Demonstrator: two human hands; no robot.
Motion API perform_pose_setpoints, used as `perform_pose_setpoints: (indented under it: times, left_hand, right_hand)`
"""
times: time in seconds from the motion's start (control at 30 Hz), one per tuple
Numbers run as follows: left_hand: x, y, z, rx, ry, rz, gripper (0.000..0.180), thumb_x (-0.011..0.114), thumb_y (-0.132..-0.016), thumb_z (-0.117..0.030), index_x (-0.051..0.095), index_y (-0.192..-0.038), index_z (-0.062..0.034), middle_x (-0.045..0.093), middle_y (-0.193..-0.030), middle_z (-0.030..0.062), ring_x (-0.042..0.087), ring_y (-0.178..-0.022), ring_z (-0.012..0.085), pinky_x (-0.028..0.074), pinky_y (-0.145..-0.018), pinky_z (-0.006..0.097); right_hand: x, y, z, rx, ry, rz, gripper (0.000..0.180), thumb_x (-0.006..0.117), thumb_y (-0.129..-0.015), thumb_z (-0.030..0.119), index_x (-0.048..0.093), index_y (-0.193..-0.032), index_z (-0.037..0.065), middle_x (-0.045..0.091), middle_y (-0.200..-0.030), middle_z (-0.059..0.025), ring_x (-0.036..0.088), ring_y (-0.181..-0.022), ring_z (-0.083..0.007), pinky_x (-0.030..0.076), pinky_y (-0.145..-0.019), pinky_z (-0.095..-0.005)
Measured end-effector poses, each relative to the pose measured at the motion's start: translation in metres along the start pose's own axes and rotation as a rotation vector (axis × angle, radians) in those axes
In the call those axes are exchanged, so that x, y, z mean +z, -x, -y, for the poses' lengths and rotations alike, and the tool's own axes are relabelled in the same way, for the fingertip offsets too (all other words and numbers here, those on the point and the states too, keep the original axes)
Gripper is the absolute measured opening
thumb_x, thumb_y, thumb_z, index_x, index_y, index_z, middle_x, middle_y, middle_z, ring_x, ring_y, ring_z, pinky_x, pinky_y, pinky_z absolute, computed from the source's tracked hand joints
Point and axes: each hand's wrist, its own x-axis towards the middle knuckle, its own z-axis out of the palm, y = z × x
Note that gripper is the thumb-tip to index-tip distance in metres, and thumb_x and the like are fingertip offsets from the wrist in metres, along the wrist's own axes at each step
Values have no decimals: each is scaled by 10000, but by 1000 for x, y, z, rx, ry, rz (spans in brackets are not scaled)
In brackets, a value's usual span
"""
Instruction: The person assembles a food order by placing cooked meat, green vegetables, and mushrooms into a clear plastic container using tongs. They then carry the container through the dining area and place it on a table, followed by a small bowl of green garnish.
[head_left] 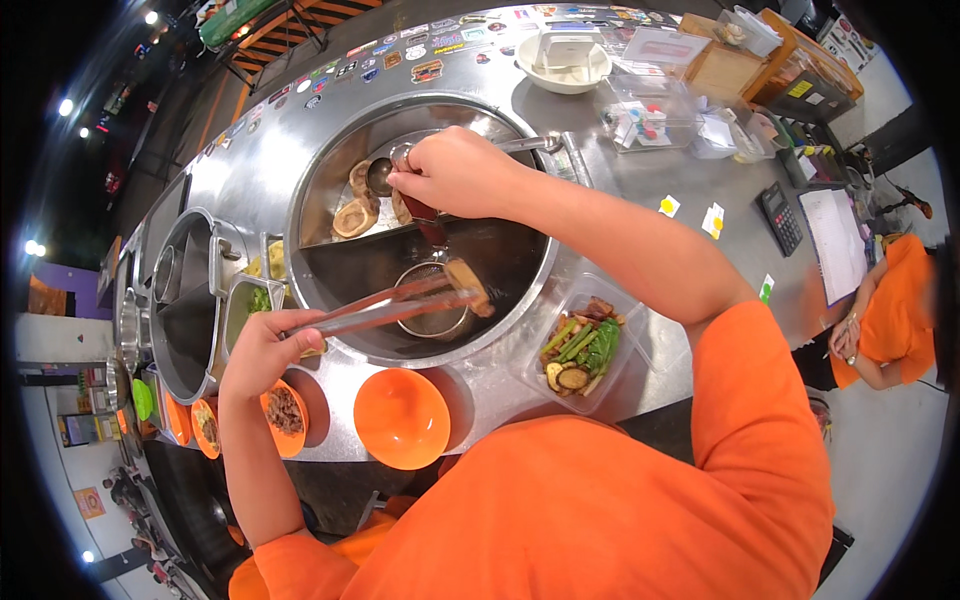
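My left hand (262, 350) is closed round metal tongs (375, 308), which reach right over a large round steel pot (300, 185). Pinched in their tips is a brown piece of food (468, 287), above a wire strainer (435, 320) in the pot's dark broth. Over the pot's divider, my right hand (455, 172) is closed on a dark red tool (428, 222) pointing down; its kind is not clear. Just beside these fingers sits a ladle's bowl (379, 177). Pale round food pieces (355, 217) lie in the far compartment.
An orange bowl (402, 418) and a clear container of vegetables (585, 355) stand near the front edge. Left are smaller bowls of food (285, 410) and another steel pot (190, 300). A white bowl (563, 75), calculator (780, 218) and seated person (885, 310) are to the right.
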Motion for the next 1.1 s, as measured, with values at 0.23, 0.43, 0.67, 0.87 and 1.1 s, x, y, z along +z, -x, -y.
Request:
perform_pose_setpoints:
  times: [0.23, 0.43, 0.67, 0.87, 1.1]
  left_hand:
    - [85, -22, -34, 285, -90, 120, 295, 694, -876, -170, 696, -1125, -13, 701, -809, 98, 616, -688, 150, 508, -686, 308]
    - [148, -47, -58, 434, -296, 135, 331, 704, -864, -254, 690, -1124, -48, 696, -872, 158, 657, -790, 352, 528, -723, 391]
    - [152, -43, -25, 621, -441, 0, 352, 690, -867, -270, 678, -1165, -83, 679, -903, 105, 653, -837, 304, 521, -713, 404]
    - [132, -10, -65, 646, -658, -30, 346, 716, -826, -224, 673, -1135, -75, 663, -849, 69, 654, -794, 272, 527, -670, 379]
    - [147, 2, -68, 730, -736, -150, 329, 741, -803, -214, 689, -1106, -94, 684, -851, 54, 670, -760, 256, 539, -654, 350]
  right_hand:
    - [-19, 1, -3, 36, -25, -8, 391, 583, -932, 351, 715, -802, 6, 659, -719, -192, 654, -715, -367, 521, -696, -432]
    - [-47, 10, -15, 99, -12, -26, 367, 585, -939, 367, 736, -904, 35, 680, -735, -156, 663, -685, -308, 520, -681, -388]
    - [-57, 21, -21, 119, 38, -42, 365, 587, -939, 369, 742, -915, 39, 670, -707, -159, 654, -668, -307, 514, -666, -379]
    - [-63, 25, -17, 191, -7, -17, 373, 591, -936, 376, 740, -914, 34, 661, -692, -162, 647, -670, -321, 509, -664, -386]
    - [-38, 13, -16, 104, -42, 29, 375, 586, -938, 387, 743, -885, 50, 647, -673, -172, 635, -650, -340, 498, -645, -406]
